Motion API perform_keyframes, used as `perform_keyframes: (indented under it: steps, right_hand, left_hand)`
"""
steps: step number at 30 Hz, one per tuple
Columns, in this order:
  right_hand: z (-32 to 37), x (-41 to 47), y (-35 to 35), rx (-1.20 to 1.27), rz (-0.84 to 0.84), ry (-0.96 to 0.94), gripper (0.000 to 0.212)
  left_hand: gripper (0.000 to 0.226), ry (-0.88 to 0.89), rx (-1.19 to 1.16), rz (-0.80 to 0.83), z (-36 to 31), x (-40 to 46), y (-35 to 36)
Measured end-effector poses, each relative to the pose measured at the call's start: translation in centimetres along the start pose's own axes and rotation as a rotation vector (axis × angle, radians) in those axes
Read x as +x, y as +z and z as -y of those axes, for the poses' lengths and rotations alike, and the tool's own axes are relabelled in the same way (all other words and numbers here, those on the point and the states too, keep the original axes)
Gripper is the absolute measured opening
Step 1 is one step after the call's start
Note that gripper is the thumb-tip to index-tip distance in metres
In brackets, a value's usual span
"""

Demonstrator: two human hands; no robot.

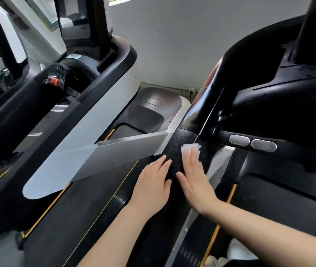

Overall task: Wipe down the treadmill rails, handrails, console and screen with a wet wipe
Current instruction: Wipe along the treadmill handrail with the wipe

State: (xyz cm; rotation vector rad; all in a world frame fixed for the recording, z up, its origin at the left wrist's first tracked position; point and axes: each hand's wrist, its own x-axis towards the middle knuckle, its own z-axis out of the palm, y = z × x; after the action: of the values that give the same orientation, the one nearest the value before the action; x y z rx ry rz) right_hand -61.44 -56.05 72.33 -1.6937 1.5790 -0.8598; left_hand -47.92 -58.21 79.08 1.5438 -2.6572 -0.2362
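Observation:
A white wet wipe (187, 147) lies on the black textured side rail (174, 149) of the treadmill. My right hand (195, 177) lies flat on the wipe with straight fingers, pressing it against the rail; most of the wipe is hidden under the fingers. My left hand (153, 184) rests flat on the same rail just to the left, fingers straight, holding nothing. Above and to the right are the glossy black upright (209, 105), the handrail with two silver pulse sensors (252, 143) and the underside of the dark console (280, 74).
A grey-white handrail arm (103, 157) of the neighbouring treadmill slants across the left. That machine's console with a red safety key (54, 80) sits at upper left. A black belt with yellow edging (87, 214) runs below. A grey wall stands behind.

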Motion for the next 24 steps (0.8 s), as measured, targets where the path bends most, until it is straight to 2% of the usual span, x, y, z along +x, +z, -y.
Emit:
perform_keyframes:
  steps: [4, 7, 10, 12, 17, 21, 24]
  right_hand:
    - [-1.1, 5.3, -3.0, 0.052, -0.142, 0.189, 0.058]
    - [-0.9, 3.9, -1.3, 0.104, -0.122, 0.207, 0.062]
    - [-0.6, -0.8, 1.4, 0.178, -0.014, 0.142, 0.055]
    - [-1.1, -1.4, 1.6, 0.227, 0.013, 0.114, 0.058]
    - [-3.6, 3.1, -0.3, 0.354, -0.154, 0.27, 0.052]
    - [-1.8, 1.3, 1.4, 0.455, -0.126, 0.311, 0.056]
    - [-2.1, 2.8, 0.6, 0.606, -0.18, 0.384, 0.052]
  left_hand:
    - [0.056, 0.03, 0.011, 0.033, -0.4, 0.6, -0.8]
    - [0.058, 0.07, 0.039, 0.08, -0.8, 1.0, -1.4]
    - [0.064, 0.104, 0.09, 0.154, -1.3, 1.5, -1.6]
    - [0.07, 0.116, 0.131, 0.162, -1.4, 2.4, -1.6]
    - [0.074, 0.165, 0.215, 0.188, -2.1, 4.7, -1.2]
    - [0.067, 0.229, 0.218, 0.152, -2.6, 6.2, -1.2]
    - [0.07, 0.273, 0.248, 0.131, -2.9, 7.2, -0.8]
